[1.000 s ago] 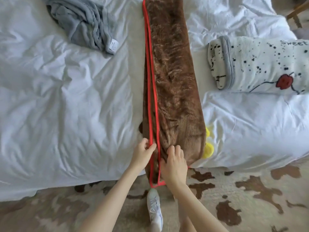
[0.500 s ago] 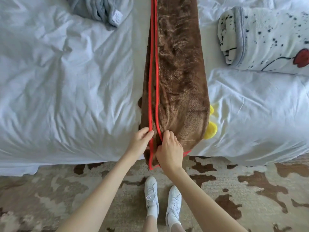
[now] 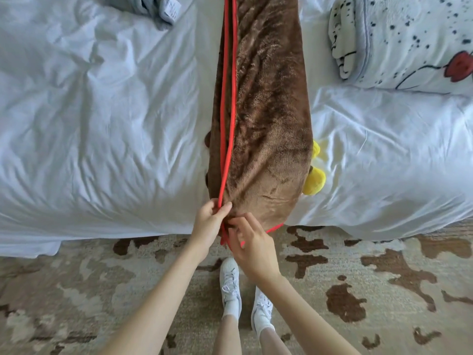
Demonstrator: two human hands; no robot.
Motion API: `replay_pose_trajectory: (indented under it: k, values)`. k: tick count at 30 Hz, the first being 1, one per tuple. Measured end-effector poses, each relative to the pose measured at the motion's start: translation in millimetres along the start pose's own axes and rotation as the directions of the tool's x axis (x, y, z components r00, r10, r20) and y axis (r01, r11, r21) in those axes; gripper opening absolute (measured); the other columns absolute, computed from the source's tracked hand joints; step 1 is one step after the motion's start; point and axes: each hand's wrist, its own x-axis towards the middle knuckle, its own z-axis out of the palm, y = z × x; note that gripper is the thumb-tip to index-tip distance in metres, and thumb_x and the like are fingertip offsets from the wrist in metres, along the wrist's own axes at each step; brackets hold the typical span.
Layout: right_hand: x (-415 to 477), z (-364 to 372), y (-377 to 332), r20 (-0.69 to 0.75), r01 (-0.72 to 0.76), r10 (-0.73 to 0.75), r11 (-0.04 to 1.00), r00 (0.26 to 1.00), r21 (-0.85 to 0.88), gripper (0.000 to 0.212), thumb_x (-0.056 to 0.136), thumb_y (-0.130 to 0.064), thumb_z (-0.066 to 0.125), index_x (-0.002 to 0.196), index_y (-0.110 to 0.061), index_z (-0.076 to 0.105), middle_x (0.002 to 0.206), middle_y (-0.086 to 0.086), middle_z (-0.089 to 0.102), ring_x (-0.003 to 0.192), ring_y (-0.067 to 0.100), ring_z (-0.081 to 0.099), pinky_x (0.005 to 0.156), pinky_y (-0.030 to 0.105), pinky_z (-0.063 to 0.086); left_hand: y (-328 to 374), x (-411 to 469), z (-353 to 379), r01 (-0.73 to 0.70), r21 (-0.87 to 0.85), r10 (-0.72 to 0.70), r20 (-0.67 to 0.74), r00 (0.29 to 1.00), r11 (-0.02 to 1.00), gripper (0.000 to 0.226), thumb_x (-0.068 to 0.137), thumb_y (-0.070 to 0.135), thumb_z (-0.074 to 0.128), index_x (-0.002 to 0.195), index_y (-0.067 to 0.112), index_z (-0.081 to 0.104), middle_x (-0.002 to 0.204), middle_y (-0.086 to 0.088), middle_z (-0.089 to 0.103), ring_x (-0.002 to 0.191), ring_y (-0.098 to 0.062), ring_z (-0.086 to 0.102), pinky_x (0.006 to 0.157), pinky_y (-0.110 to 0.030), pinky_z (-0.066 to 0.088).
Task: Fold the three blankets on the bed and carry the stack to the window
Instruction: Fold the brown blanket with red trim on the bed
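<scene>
— Well, how will that long brown plush blanket [image 3: 268, 111] handle?

— Soft and floppy, I judge; light, no stiffness, and the pile looks a little slippery, so the layers may slide; it lies folded into a narrow strip across the middle of the white-sheeted bed [image 3: 102, 124], its near end drooping over the bed's near edge.

— Where to take hold?

— At the red piping trim [image 3: 228, 124], where the layers' edges meet; the left hand [image 3: 207, 224] pinches that trim between thumb and fingers at the bed's near edge; the right hand [image 3: 253, 249], fingers curled together, nips the corner just below; holding both corners as one should keep the layers aligned.

— Any containers?

— None in view; at the bed's far left lies a crumpled grey fleece blanket [image 3: 143, 6], not yet folded; at its far right a white black-speckled fleece blanket [image 3: 409, 47], folded thick; small yellow plush pieces [image 3: 314, 181] peek out beside the brown strip; what they belong to I cannot tell.
</scene>
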Motion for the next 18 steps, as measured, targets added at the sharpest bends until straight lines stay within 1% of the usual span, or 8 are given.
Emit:
replay_pose_trajectory:
  k: [2, 4, 6, 8, 10, 14, 16, 18]
  values:
    - [1, -7, 20, -0.046, -0.139, 0.138, 0.990, 0.989, -0.004, 0.008, 0.095, -0.022, 0.051, 0.101, -0.019, 0.055, 0.099, -0.008, 0.054, 0.077, 0.013, 0.059, 0.059, 0.032, 0.049, -12, 4, -5, -0.034, 0.129, 0.042, -0.058, 0.997, 0.991, 0.019, 0.094, 0.022, 0.063, 0.101, 0.005, 0.063, 0.091, -0.005, 0.069, 0.085, -0.019, 0.065, 0.078, -0.032, 0.051]
    - [5, -16, 46, -0.113, -0.310, 0.309, 0.951, 0.944, 0.013, 0.012, 0.092, -0.012, 0.052, 0.103, -0.015, 0.053, 0.102, -0.003, 0.055, 0.083, 0.018, 0.061, 0.065, 0.039, 0.052, -22, 8, -9, -0.040, 0.257, 0.054, -0.050, 0.997, 0.966, 0.017, 0.094, 0.021, 0.063, 0.103, 0.006, 0.061, 0.099, -0.009, 0.070, 0.091, -0.021, 0.065, 0.083, -0.036, 0.052]
    - [10, -26, 69, -0.156, -0.452, 0.455, 0.890, 0.877, 0.056, 0.020, 0.089, -0.008, 0.055, 0.108, -0.011, 0.050, 0.107, 0.002, 0.055, 0.091, 0.021, 0.060, 0.073, 0.042, 0.052, -33, 10, -14, -0.054, 0.337, 0.059, -0.005, 0.998, 0.940, 0.011, 0.095, 0.020, 0.062, 0.101, 0.011, 0.060, 0.098, -0.007, 0.070, 0.088, -0.018, 0.065, 0.080, -0.033, 0.052]
    - [15, -34, 88, -0.160, -0.523, 0.532, 0.847, 0.832, 0.096, 0.031, 0.088, -0.013, 0.062, 0.115, -0.010, 0.047, 0.115, 0.003, 0.053, 0.103, 0.022, 0.056, 0.076, 0.035, 0.047, -43, 9, -17, -0.081, 0.381, 0.087, 0.002, 0.996, 0.921, 0.008, 0.096, 0.021, 0.060, 0.094, 0.014, 0.058, 0.088, -0.007, 0.067, 0.078, -0.019, 0.063, 0.070, -0.024, 0.050]
    - [21, -39, 101, -0.104, -0.563, 0.580, 0.812, 0.808, 0.158, 0.046, 0.085, -0.019, 0.069, 0.123, -0.010, 0.045, 0.124, 0.003, 0.052, 0.115, 0.021, 0.052, 0.080, 0.028, 0.039, -56, 7, -20, -0.089, 0.439, 0.130, -0.063, 0.990, 0.894, 0.015, 0.096, 0.020, 0.060, 0.084, 0.015, 0.053, 0.076, -0.010, 0.061, 0.064, -0.019, 0.055, 0.055, -0.017, 0.040]
    - [35, -41, 113, 0.070, -0.584, 0.601, 0.731, 0.796, 0.354, 0.069, 0.078, -0.018, 0.078, 0.136, -0.015, 0.042, 0.135, 0.003, 0.049, 0.127, 0.018, 0.044, 0.104, 0.033, 0.037, -72, 8, -19, 0.052, 0.459, 0.038, -0.185, 0.982, 0.887, 0.014, 0.094, 0.018, 0.062, 0.087, 0.009, 0.055, 0.080, -0.001, 0.062, 0.070, -0.011, 0.057, 0.054, -0.013, 0.036]
    - [41, -41, 115, 0.141, -0.591, 0.598, 0.679, 0.789, 0.435, 0.069, 0.076, -0.015, 0.080, 0.135, -0.017, 0.043, 0.128, -0.001, 0.051, 0.121, 0.015, 0.045, 0.100, 0.028, 0.038, -70, 11, -16, 0.088, 0.455, -0.007, -0.176, 0.984, 0.886, 0.009, 0.093, 0.015, 0.063, 0.090, 0.011, 0.056, 0.082, 0.005, 0.061, 0.071, -0.004, 0.056, 0.056, -0.013, 0.039]
    - [44, -41, 117, 0.195, -0.591, 0.576, 0.656, 0.794, 0.469, 0.058, 0.076, -0.012, 0.080, 0.125, -0.017, 0.048, 0.113, -0.009, 0.056, 0.110, 0.014, 0.051, 0.086, 0.018, 0.041, -61, 10, -12, 0.082, 0.443, 0.001, -0.184, 0.983, 0.893, 0.010, 0.090, 0.008, 0.064, 0.095, 0.013, 0.056, 0.088, 0.005, 0.062, 0.077, -0.007, 0.057, 0.070, -0.022, 0.046]
